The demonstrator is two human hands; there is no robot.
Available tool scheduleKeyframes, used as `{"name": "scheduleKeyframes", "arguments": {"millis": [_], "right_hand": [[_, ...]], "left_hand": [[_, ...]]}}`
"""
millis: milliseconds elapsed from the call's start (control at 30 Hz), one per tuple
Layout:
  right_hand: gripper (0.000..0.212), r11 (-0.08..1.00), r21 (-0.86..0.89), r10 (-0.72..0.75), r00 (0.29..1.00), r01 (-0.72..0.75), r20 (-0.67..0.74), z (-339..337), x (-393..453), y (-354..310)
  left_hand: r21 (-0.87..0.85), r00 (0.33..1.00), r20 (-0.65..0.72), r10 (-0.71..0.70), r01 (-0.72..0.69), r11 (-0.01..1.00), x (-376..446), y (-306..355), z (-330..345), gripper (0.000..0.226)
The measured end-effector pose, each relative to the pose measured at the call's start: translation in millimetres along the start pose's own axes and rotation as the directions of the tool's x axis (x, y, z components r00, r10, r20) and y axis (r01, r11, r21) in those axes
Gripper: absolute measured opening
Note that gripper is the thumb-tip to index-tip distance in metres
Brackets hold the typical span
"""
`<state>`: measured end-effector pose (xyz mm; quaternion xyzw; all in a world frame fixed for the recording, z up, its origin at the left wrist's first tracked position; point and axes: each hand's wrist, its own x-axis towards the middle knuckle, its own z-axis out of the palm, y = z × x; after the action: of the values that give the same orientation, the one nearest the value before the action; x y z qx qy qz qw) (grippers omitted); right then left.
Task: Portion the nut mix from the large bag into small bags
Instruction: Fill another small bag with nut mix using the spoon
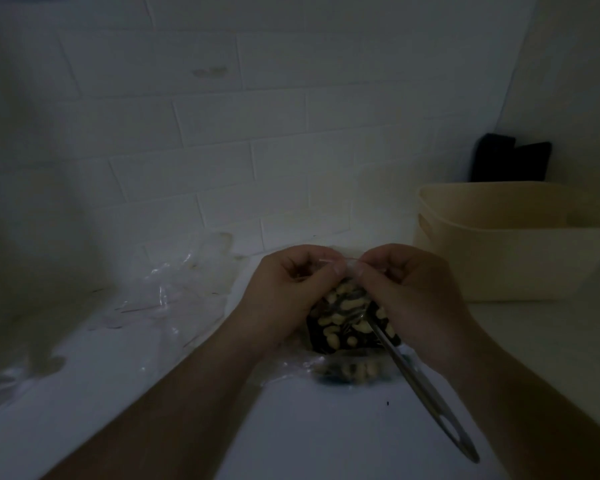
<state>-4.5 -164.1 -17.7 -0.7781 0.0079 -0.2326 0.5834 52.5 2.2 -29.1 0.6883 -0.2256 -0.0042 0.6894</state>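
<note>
Clear thin plastic is what both hands are working: the left hand point(291, 282) and the right hand point(406, 289) meet thumb to thumb over the top edge of a small transparent plastic bag point(340, 303), each pinching that edge between thumb and curled forefinger. The fingers of both hands are closed on the bag's mouth, probably to press its seal strip together or to pull it apart; the dim light does not let me tell which. The bag stands upright in the middle of the white bench point(194, 410), held up by that two-handed pinch so the pale and dark nut mix point(336, 323) stays low in it and does not spill. A long grey metal spoon point(426, 386) lies slanting from the nuts toward the near right corner of the bench, its bowl end hidden at the bag; whether it sits inside the small bag or only beside it I cannot tell, and no hand holds it. A little more nut mix shows through crumpled film just nearer the front edge. Slack clear plastic, likely the large bag point(174, 292), lies flattened toward the left back of the bench, within reach for the next scoop. A cream plastic tub point(513, 258) stands at the right back, well apart from the hands, perhaps to receive finished portions.
</note>
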Motion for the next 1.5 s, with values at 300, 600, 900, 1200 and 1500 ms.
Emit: {"name": "scheduleKeyframes", "arguments": {"millis": [300,600,900,1200,1500], "right_hand": [[0.014,0.998,-0.060,-0.006,1.000,0.007,0.025,1,-2,0],[0.009,0.999,0.022,0.031,0.999,-0.031,0.018,-3,2,1],[0.020,0.998,-0.036,0.042,0.999,-0.042,0.015,-5,1,1],[0.003,0.996,-0.080,0.041,0.986,-0.028,0.161,-1,-1,-2],[0.014,0.839,0.504,0.186,0.979,-0.205,0.089,-1,3,4]], "left_hand": [[0.034,0.998,0.059,-0.008,0.006,0.999,-1,3,2,0.017],[0.022,1.000,-0.015,0.005,-0.005,1.000,2,4,-3,0.011],[-0.108,0.999,-0.035,0.019,-0.023,0.994,4,4,-6,0.010],[-0.057,1.000,0.008,0.019,-0.018,0.998,0,6,-3,0.013],[-0.250,0.986,0.085,-0.144,0.161,0.955,4,5,-5,0.041]]}}
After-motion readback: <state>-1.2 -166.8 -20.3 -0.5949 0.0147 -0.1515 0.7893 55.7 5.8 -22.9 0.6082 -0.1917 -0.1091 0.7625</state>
